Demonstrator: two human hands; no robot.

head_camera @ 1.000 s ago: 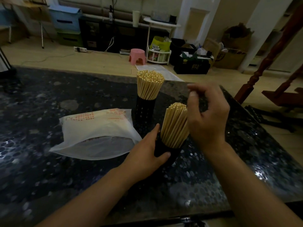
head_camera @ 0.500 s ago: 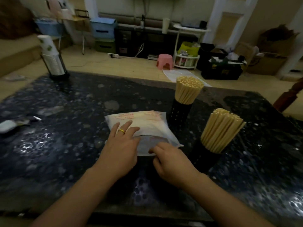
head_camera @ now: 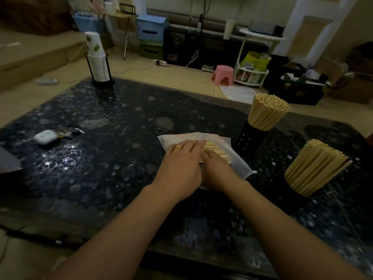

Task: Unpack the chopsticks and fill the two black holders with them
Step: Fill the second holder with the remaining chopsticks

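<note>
A white plastic bag (head_camera: 240, 161) lies on the dark table (head_camera: 105, 158), with pale wooden chopsticks (head_camera: 217, 150) showing at its open side. My left hand (head_camera: 181, 164), wearing a ring, presses flat on the bag with straight fingers. Beside it my right hand (head_camera: 219, 171) reaches into the bag, its fingers curled on the chopsticks and partly hidden. The far black holder (head_camera: 250, 141) stands right of the bag, packed with chopsticks (head_camera: 268, 112). To the right, the near black holder (head_camera: 292, 194) is mostly hidden by its leaning bundle of chopsticks (head_camera: 315, 168).
A rack of stacked paper cups (head_camera: 97, 61) stands at the table's far left corner. A small white case (head_camera: 45, 136) and keys (head_camera: 69, 130) lie at the left. A dark object (head_camera: 8, 163) juts in at the left edge.
Both hands left the near holder and came to the bag. Since half a second ago the right hand has pushed into the bag and chopsticks now show. The view shifted left.
</note>
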